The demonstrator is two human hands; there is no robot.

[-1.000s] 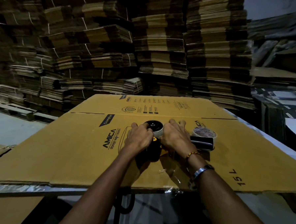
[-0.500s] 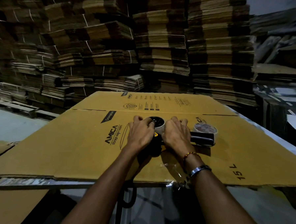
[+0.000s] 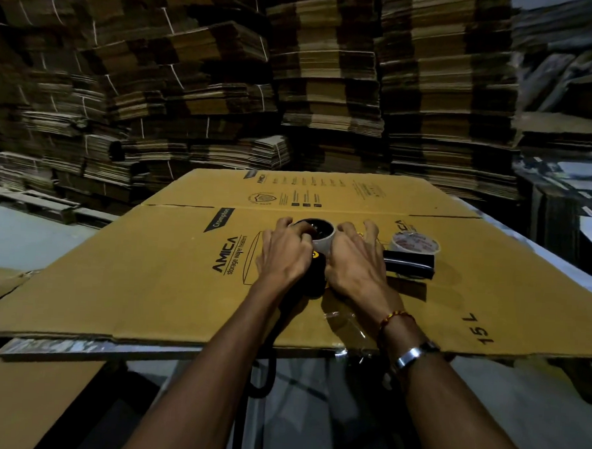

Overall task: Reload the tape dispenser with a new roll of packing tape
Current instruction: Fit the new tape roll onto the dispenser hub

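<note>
A black tape dispenser [image 3: 314, 276] lies on a flattened brown carton [image 3: 155, 272], its black handle [image 3: 409, 264] sticking out to the right. On its hub sits a pale tape core [image 3: 323, 241] with a dark centre. My left hand [image 3: 284, 258] grips the left side of that core, fingers curled over its rim. My right hand [image 3: 357, 265] presses against the core's right side and covers the dispenser's middle. A roll of packing tape [image 3: 414, 242] with red print lies flat just behind the handle, untouched.
Crumpled clear tape [image 3: 346, 324] lies near the carton's front edge by my right wrist. The carton rests on a table [image 3: 539, 257] whose pale edge shows at right. Tall stacks of flat cardboard [image 3: 322, 88] fill the background. A black cord [image 3: 262, 377] hangs below the table's front.
Both hands stay on the core and dispenser; my left fingers have curled further over the core's rim. The camera has tilted slightly, shifting the scene upward.
</note>
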